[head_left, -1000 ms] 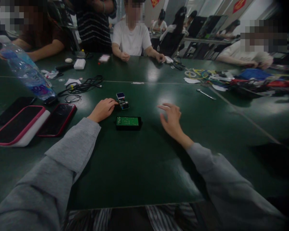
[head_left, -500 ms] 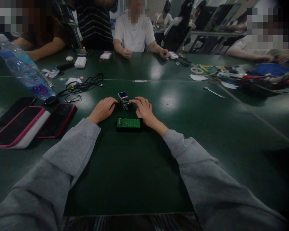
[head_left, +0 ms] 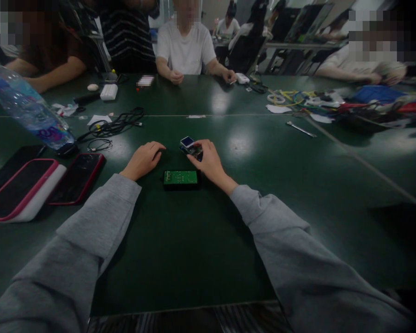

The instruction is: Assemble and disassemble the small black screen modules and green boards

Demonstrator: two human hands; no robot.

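1. Your right hand sits just above the centre of the frame, fingers pinched around the small module, a little stack of boards with a blue-faced screen on top.
2. The module looks light and rigid but delicate: exposed parts and a glass face. Hold it by its side edges, not by the screen or the components.
3. Your left hand lies left of centre on the green table, fingers loosely curled and gripping nothing, apart from the module.
4. The green circuit board in its black tray rests between your wrists; it is thin and stiff, best taken by its long edges.
5. Two phones lie at the left edge, a water bottle upper left.
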